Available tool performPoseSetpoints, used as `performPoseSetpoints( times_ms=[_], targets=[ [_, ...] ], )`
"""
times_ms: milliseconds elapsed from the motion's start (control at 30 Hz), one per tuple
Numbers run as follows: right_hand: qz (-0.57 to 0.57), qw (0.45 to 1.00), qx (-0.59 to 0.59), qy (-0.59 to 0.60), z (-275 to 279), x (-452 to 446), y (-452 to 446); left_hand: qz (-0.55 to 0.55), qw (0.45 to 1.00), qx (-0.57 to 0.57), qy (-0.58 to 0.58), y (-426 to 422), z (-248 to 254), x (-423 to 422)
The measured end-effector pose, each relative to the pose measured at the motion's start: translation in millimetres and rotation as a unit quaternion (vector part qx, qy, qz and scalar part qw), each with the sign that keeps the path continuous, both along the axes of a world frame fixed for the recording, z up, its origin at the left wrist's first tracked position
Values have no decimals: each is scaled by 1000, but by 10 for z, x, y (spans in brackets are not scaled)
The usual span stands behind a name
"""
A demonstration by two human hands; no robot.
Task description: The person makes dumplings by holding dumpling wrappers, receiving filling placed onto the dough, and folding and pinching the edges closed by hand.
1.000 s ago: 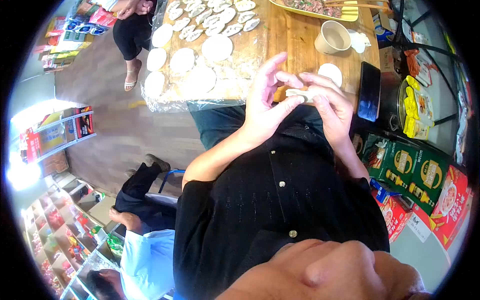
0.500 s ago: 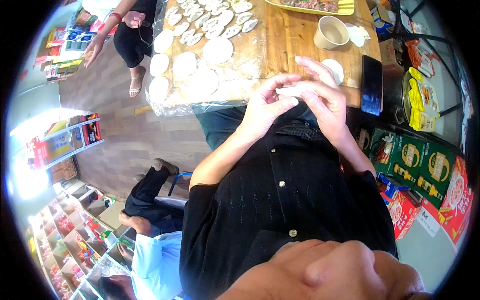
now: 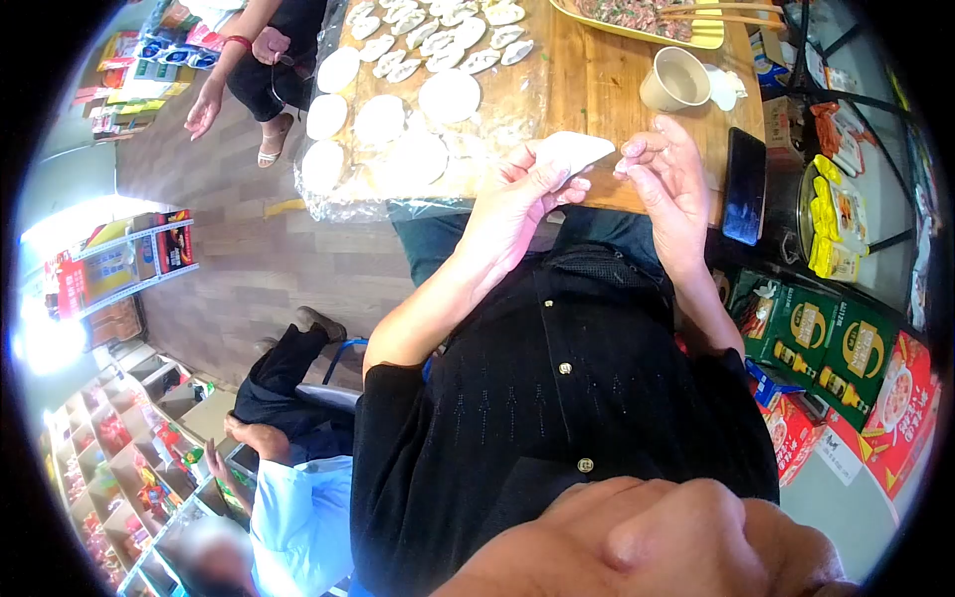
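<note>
My left hand is closed on a folded white dumpling, its thumb and fingers pinching the lower left part just beyond the table's front edge. Just right of the dumpling, my right hand is raised with its fingers curled and apart, holding nothing visible. Several flat round wrappers lie on plastic film at the left of the wooden table. Behind them are rows of finished dumplings. A yellow tray holds minced filling, with chopsticks resting across it.
A paper cup stands near the table's right side, beside a small white piece. A black phone lies at the right edge. One person sits lower left; another person's hand shows upper left. Boxes stand at right.
My hands have moved apart: the right has let go of the dumpling, while the left holds it higher and in fuller view. The person at upper left has lowered an arm since the first frame.
</note>
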State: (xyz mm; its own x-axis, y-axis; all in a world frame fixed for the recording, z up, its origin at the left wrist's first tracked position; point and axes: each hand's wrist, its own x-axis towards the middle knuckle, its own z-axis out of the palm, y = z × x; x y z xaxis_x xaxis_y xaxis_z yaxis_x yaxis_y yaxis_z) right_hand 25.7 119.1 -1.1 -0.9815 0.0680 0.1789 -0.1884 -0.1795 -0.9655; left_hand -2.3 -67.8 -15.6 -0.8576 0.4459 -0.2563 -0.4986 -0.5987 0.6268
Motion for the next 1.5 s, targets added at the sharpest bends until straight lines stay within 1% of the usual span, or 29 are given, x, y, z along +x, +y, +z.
performPoseSetpoints(
  times_ms=[233,367,433,500,567,600,633,667,733,767,800,833,867,933,1000,1067,1133,1200,1267,1300,1333,1400,1467,1500],
  targets=[
    [-5,999,4,35,65,-76,-71,0,993,-80,84,23,55,13],
    [11,999,10,29,29,-74,-52,-16,984,-120,131,33,71,0],
    [-2,999,46,24,30,-46,-54,-15,983,-124,133,56,88,-20],
    [3,998,47,34,19,-24,-70,-14,982,-128,135,62,121,-41],
    [6,998,47,43,1,-16,-78,-32,972,-194,131,59,153,-66],
    [4,996,73,53,-8,-11,-79,-32,972,-194,130,65,137,-69],
    [2,993,98,63,-14,-6,-79,-13,968,-197,155,78,109,-69],
    [2,993,98,63,-16,-3,-82,5,963,-200,179,86,90,-72],
    [-11,986,135,96,-14,4,-91,11,959,-212,189,88,74,-77],
    [-10,986,135,97,-15,11,-88,17,954,-224,199,86,73,-75],
    [-20,977,179,117,-18,15,-83,18,954,-224,199,83,84,-71],
    [-30,965,222,137,-19,17,-82,19,943,-256,214,78,108,-64],
    [-29,965,222,138,-13,7,-85,20,930,-287,228,72,133,-54],
    [-56,922,311,224,2,-21,-91,17,930,-291,225,60,200,-28],
    [-66,926,308,208,0,-13,-113,13,929,-294,222,38,199,-29],
    [-76,930,304,192,-9,-10,-126,2,902,-335,272,4,150,-44],
    [-79,944,278,160,-21,-10,-136,-11,908,-329,258,-4,281,-37],
    [-82,943,277,166,-14,-20,-163,-23,914,-324,243,-31,341,-43],
    [-86,942,277,171,-30,-20,-180,-59,893,-360,262,-61,346,-57],
    [-63,958,226,163,-64,-13,-189,-58,894,-360,261,-70,318,-62],
    [-39,972,174,153,-91,-6,-198,-59,897,-344,272,-84,267,-66],
    [-26,972,175,157,-122,1,-184,-58,900,-327,282,-106,252,-70],
    [-12,971,177,161,-115,-5,-199,-62,923,-290,243,-139,288,-76],
    [-19,977,152,151,-92,-15,-232,-62,924,-290,242,-148,283,-75]
  ],
)
